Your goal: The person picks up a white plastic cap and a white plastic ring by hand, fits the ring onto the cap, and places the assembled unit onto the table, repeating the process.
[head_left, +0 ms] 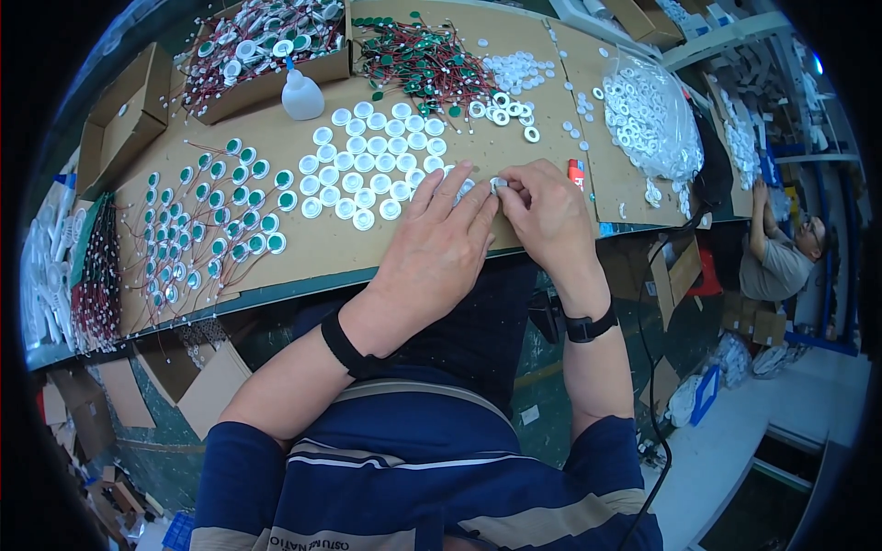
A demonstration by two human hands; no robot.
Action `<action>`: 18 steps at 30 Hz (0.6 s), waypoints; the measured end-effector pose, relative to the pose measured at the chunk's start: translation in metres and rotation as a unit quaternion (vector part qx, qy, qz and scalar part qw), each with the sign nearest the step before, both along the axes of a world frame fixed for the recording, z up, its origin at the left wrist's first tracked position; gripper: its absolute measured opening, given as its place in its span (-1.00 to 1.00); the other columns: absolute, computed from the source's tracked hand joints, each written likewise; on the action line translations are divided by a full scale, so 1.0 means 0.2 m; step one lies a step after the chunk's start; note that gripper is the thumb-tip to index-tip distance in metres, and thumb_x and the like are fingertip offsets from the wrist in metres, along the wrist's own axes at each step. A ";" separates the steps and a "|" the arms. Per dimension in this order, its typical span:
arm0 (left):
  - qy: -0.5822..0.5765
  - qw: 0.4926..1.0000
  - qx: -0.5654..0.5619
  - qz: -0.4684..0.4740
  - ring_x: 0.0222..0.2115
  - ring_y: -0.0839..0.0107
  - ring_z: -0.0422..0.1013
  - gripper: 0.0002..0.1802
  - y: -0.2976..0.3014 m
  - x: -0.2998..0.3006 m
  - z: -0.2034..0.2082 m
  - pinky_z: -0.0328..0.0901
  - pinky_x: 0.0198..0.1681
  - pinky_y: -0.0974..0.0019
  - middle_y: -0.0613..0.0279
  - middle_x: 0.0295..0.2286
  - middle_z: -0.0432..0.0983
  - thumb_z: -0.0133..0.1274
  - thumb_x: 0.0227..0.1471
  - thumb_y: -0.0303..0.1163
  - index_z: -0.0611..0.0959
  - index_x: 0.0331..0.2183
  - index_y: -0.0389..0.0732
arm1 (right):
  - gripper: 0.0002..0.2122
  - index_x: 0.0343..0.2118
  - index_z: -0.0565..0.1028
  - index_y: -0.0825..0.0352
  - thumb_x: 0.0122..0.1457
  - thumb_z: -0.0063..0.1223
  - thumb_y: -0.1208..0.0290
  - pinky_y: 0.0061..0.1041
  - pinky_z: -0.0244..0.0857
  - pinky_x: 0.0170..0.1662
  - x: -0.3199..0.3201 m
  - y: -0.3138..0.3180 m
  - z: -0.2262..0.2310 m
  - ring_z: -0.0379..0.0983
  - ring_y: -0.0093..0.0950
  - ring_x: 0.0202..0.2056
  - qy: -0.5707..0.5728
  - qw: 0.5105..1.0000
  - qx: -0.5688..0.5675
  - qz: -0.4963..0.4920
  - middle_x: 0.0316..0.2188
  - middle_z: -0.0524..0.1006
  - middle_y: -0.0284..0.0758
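Observation:
On the cardboard-covered table, my left hand (430, 253) lies palm down with its fingers stretched out, over the right end of a group of round white discs (365, 163). A white disc (466, 187) shows between its fingers. Beside its fingertips, my right hand (549, 219) is closed in a pinch on a small white round piece (499, 183), partly hidden by the thumb and fingers. White rings (501, 115) lie loose just beyond my hands. Further left, several white discs with green centres and red wires (241, 196) are spread in rows.
A white squeeze bottle (302, 95) stands before a cardboard box (276, 84) of wired discs. Behind lie a pile of green wired discs (418, 64) and small white caps (519, 72). At right are a red lighter-like object (576, 173), a clear bag of rings (650, 119) and a co-worker (781, 257).

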State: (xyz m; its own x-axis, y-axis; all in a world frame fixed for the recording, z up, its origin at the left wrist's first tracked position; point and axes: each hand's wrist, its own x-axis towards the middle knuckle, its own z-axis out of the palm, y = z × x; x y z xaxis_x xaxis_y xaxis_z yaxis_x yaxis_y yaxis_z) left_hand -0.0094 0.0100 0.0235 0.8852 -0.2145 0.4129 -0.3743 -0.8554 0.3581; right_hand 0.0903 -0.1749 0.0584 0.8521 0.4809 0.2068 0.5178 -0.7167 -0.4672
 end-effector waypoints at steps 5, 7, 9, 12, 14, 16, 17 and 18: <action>-0.008 1.000 0.003 0.003 0.51 -0.08 0.32 -0.55 0.00 0.00 -0.01 0.13 0.62 -0.19 0.04 0.30 0.61 0.28 0.39 -0.36 0.77 0.23 -0.26 | -0.82 -0.01 0.79 0.38 0.37 0.38 0.54 -0.26 0.62 -0.08 0.02 -0.02 0.03 0.76 -0.18 -0.18 0.023 0.999 -0.002 0.039 -0.16 0.74 -0.15; -0.009 1.000 0.001 0.003 0.50 -0.08 0.33 -0.57 0.00 0.00 -0.01 0.13 0.62 -0.19 0.04 0.30 0.61 0.28 0.39 -0.37 0.78 0.22 -0.25 | -0.82 -0.01 0.79 0.38 0.36 0.39 0.54 -0.26 0.62 -0.08 0.03 -0.04 0.04 0.76 -0.18 -0.19 0.032 0.998 0.001 0.057 -0.16 0.74 -0.15; -0.009 1.000 -0.003 0.002 0.50 -0.08 0.34 -0.60 0.00 0.00 -0.01 0.14 0.62 -0.19 0.04 0.29 0.62 0.27 0.39 -0.38 0.80 0.19 -0.25 | -0.81 -0.01 0.79 0.39 0.35 0.38 0.56 -0.28 0.62 -0.08 0.03 -0.06 0.04 0.76 -0.21 -0.19 0.042 0.997 0.012 0.069 -0.16 0.74 -0.15; -0.009 1.000 -0.005 0.001 0.49 -0.07 0.34 -0.61 0.00 0.00 0.00 0.14 0.62 -0.18 0.04 0.28 0.62 0.27 0.39 -0.39 0.80 0.18 -0.25 | -0.81 -0.01 0.79 0.39 0.34 0.37 0.57 -0.30 0.63 -0.08 0.03 -0.06 0.04 0.76 -0.24 -0.20 0.058 0.996 0.020 0.058 -0.16 0.74 -0.16; -0.011 1.000 -0.005 0.001 0.49 -0.07 0.34 -0.61 0.01 0.00 0.00 0.14 0.62 -0.18 0.04 0.28 0.63 0.27 0.39 -0.39 0.80 0.18 -0.25 | -0.80 -0.02 0.79 0.38 0.33 0.37 0.58 -0.32 0.64 -0.09 0.01 -0.05 0.05 0.76 -0.26 -0.21 0.080 0.996 0.027 0.023 -0.16 0.75 -0.17; -0.013 1.000 -0.005 0.001 0.49 -0.06 0.35 -0.60 0.01 0.00 -0.01 0.14 0.62 -0.18 0.04 0.27 0.64 0.27 0.39 -0.40 0.80 0.19 -0.25 | -0.80 -0.03 0.79 0.38 0.32 0.37 0.58 -0.33 0.64 -0.09 0.00 -0.03 0.04 0.77 -0.27 -0.21 0.070 0.997 0.023 0.017 -0.17 0.75 -0.17; -0.014 1.000 -0.004 0.001 0.49 -0.06 0.35 -0.60 0.01 0.00 -0.01 0.14 0.61 -0.17 0.04 0.27 0.64 0.26 0.39 -0.40 0.80 0.19 -0.26 | -0.81 -0.04 0.79 0.38 0.31 0.38 0.58 -0.33 0.65 -0.09 -0.01 -0.02 0.04 0.77 -0.28 -0.22 0.059 0.998 0.019 0.011 -0.17 0.75 -0.17; -0.016 1.000 -0.004 0.001 0.49 -0.06 0.35 -0.60 0.00 0.00 -0.01 0.13 0.61 -0.17 0.04 0.27 0.64 0.26 0.39 -0.41 0.80 0.19 -0.26 | -0.81 -0.04 0.79 0.37 0.30 0.38 0.58 -0.33 0.65 -0.09 -0.01 -0.02 0.03 0.77 -0.29 -0.23 0.049 0.999 0.015 0.005 -0.17 0.76 -0.18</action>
State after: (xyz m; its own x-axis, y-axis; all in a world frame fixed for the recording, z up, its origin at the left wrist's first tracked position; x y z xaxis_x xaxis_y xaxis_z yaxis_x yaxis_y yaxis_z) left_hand -0.0099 0.0108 0.0212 0.8721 -0.2087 0.4425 -0.3832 -0.8537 0.3526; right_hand 0.0873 -0.1783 0.0652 0.8641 0.4841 0.1381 0.4760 -0.6965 -0.5369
